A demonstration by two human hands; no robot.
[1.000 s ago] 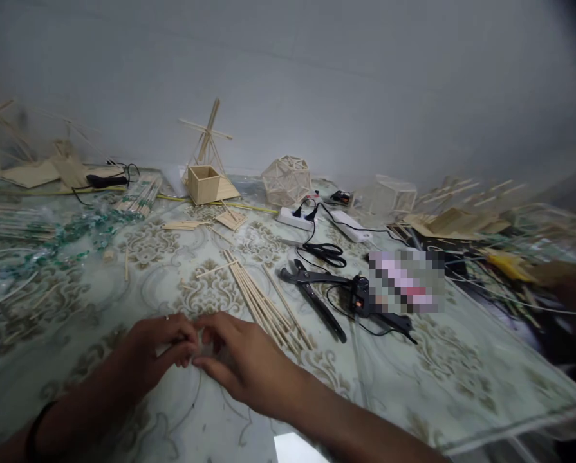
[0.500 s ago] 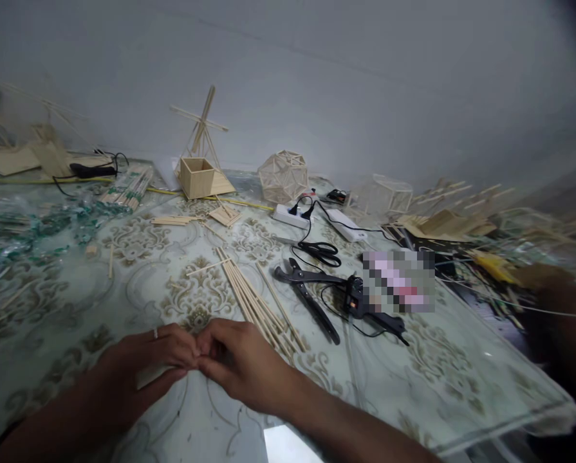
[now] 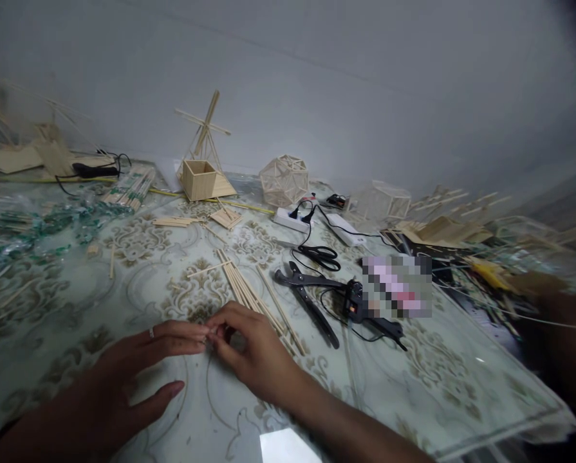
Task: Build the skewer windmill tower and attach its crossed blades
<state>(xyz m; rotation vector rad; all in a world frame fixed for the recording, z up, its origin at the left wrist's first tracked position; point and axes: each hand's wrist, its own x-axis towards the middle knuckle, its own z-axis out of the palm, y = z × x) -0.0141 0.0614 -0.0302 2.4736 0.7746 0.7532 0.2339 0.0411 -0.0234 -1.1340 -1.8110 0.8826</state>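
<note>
1. Pinching a pale bit (image 3: 212, 330) w/ right hand (image 3: 251, 350): thumb & forefinger closed on it, other fingers curled. Bit thin, too small to tell more.
2. Lying flat & open, palm down: left hand (image 3: 133, 363). Fingers stretched out, thumb spread wide, gripping nothing. Fingertips touching the same bit from the left. Ring (image 3: 151, 332) on one finger.
3. Bit low over the cloth, towards the front edge, just beside the near end of the stick bundle (image 3: 246, 292).
4. Bundle: long, thin, pale wood, slightly fanned, running from the right hand twd the wall. Near end partly hidden behind right-hand knuckles.
5. Right of the bundle: black cutters (image 3: 307, 296), handles twd the front. Black glue gun (image 3: 365, 308) w/ cord just beside. Scissors (image 3: 324, 254) behind. White power strip (image 3: 292, 218) w/ plugs further back.
6. Back row: small square wood box (image 3: 201, 180), open top. Windmill-like stick frame (image 3: 203, 132) behind it. Faceted see-through stick ball (image 3: 284, 180) to its right.
7. Far left: packets of green-tipped sticks (image 3: 51, 222), plus short loose sticks scattered about.
8. Surface: table cloth (image 3: 138, 251), pale w/ gold ornate pattern, under a glossy clear sheet. Plain grey wall (image 3: 316, 77) behind.
</note>
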